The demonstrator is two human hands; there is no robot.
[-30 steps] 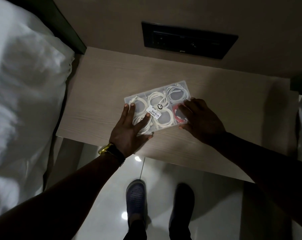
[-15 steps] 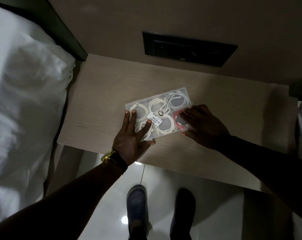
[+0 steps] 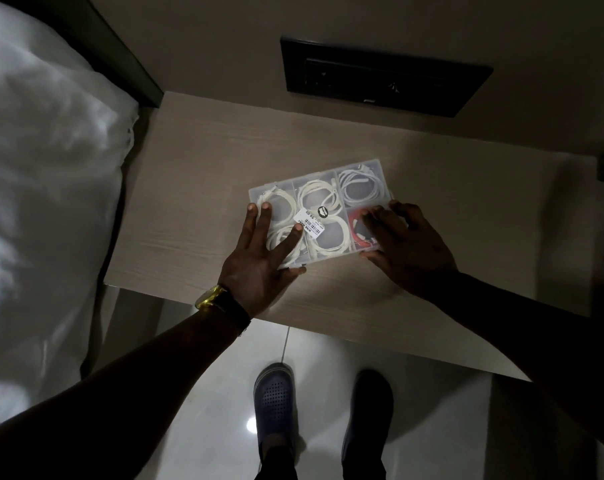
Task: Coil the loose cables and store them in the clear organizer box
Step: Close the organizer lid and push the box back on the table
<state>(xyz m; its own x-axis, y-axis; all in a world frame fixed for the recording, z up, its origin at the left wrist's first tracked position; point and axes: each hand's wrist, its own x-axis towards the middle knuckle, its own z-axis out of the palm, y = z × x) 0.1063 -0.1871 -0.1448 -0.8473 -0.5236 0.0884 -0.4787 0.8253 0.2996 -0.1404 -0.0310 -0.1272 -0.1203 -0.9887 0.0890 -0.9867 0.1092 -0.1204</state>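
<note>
The clear organizer box (image 3: 373,168) lies closed on the wooden table (image 3: 196,188), with a price sticker on its lid. Several coiled white cables (image 3: 316,194) fill its compartments, and a red cable (image 3: 356,223) sits in the near right one. My left hand (image 3: 262,258) rests flat on the lid's left half with fingers spread and the thumb at the near edge. My right hand (image 3: 404,244) lies over the box's right end, fingers on the lid above the red cable, thumb at the near edge.
A white pillow and bedding (image 3: 40,188) lie to the left of the table. A black switch panel (image 3: 380,77) is set in the wall behind. My two shoes (image 3: 276,400) stand on the glossy tiled floor below the table's near edge.
Both hands stay on the closed box in nearly the same pose. The camera has tilted, so the table and box sit slightly lower in view.
</note>
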